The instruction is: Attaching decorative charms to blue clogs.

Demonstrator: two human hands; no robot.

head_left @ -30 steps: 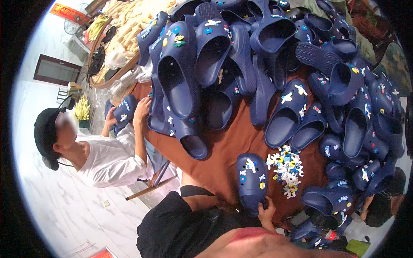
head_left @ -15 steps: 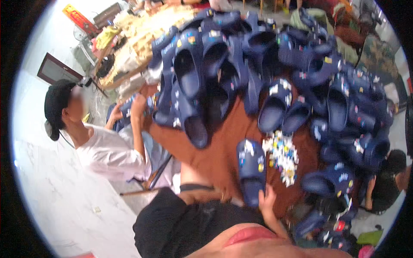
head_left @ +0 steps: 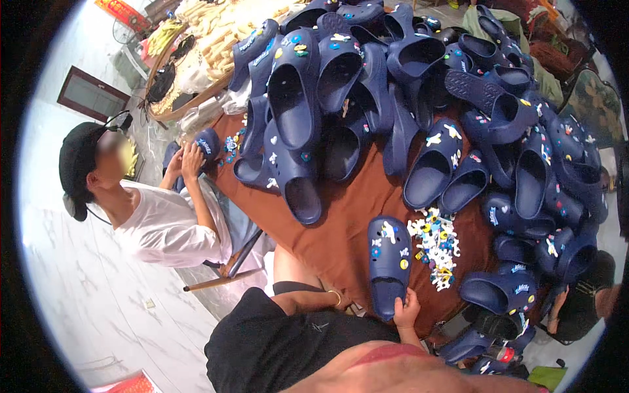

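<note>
My right hand (head_left: 407,309) has its fingers closed on the heel of a navy blue clog (head_left: 391,252), which is held toe away from me above the brown cloth. White, teal and yellow charms sit in the clog's upper. Just right of it lies a pile of small loose charms (head_left: 436,247), mostly white with some blue and yellow. My left forearm wears a bracelet and reaches in low at the middle; only a bit of my left hand (head_left: 348,306) shows near the clog's heel, its fingers hidden.
A large heap of navy clogs (head_left: 288,98) covers the far side and right of the brown cloth (head_left: 327,242). At the left, a seated person (head_left: 177,223) in a white shirt handles another clog (head_left: 208,143). Another person in dark clothes (head_left: 580,304) is at the right edge.
The view has shifted slightly and become sharper. My right hand keeps its hold on the clog's heel. The person at the left has turned and lowered their clog.
</note>
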